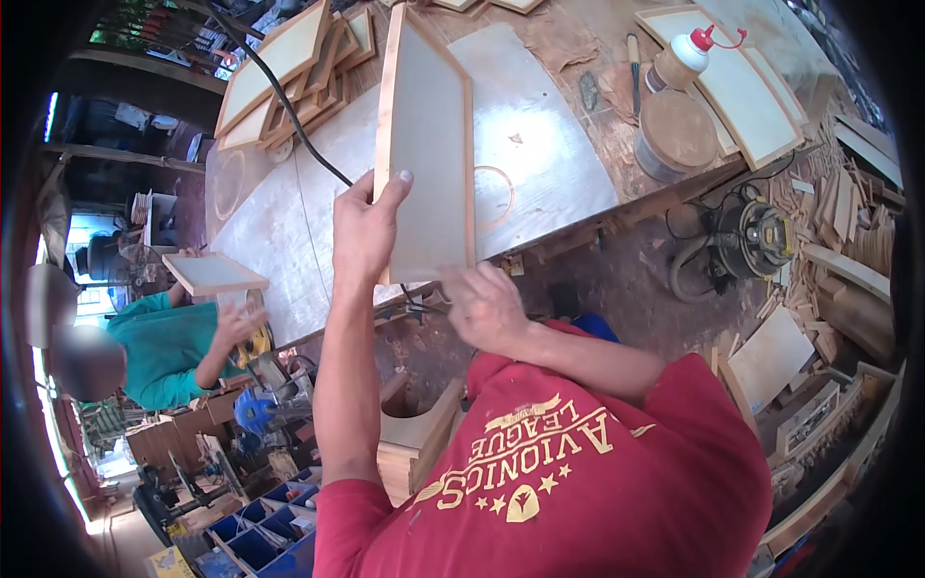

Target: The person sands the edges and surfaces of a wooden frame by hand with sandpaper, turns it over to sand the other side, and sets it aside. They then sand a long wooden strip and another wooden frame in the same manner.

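My left hand (368, 229) grips a shallow wooden-framed panel (429, 164) by its long side edge, thumb over the rim. The panel has a pale flat face with a light wood border and is held tilted up above the metal-topped workbench (559, 164). At the panel's lower end is my right hand (487, 306), its fingers curled and smeared by motion. Whatever those fingers hold, if anything, cannot be made out. A black cable (279, 91) runs across the bench behind the panel.
Similar panels (279, 72) are stacked at the back left. A glue bottle (679, 60), a round tub (674, 135) and more panels (747, 91) stand at right. A co-worker in a green shirt (169, 347) handles another panel (217, 274). A vacuum (756, 236) and wood scraps (848, 207) lie beyond the bench edge.
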A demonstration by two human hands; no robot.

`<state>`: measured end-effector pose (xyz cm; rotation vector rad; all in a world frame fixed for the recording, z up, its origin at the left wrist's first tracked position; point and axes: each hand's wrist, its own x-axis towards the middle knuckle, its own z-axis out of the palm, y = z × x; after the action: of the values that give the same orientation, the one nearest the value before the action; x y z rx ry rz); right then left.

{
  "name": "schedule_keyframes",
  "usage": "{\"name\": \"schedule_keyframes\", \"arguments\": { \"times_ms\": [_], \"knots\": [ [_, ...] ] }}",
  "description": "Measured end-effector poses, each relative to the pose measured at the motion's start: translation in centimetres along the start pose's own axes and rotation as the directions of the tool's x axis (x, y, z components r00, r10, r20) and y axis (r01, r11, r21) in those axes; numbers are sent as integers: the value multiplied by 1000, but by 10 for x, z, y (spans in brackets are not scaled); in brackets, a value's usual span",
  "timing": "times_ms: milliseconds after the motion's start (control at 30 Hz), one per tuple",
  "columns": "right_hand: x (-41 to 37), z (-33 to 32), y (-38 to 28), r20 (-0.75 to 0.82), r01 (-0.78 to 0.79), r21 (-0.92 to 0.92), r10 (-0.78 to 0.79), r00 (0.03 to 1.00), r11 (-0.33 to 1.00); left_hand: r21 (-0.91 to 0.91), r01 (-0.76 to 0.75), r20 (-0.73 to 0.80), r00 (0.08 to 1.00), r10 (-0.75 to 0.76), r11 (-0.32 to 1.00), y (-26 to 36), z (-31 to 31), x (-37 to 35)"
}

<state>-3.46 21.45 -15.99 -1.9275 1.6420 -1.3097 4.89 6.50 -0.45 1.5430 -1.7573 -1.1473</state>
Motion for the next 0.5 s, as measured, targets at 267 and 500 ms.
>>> {"name": "schedule_keyframes", "arguments": {
  "times_ms": [267,500],
  "knots": [
    [-23,4,59,276,-178,-88,195,941,980,-4,0,6,1000,0,1000,-11,-12,-2],
    [-67,-61,102,99,-416,-77,422,901,906,-152,-49,-99,995,34,987,-57,-51,-38]
  ]
}}
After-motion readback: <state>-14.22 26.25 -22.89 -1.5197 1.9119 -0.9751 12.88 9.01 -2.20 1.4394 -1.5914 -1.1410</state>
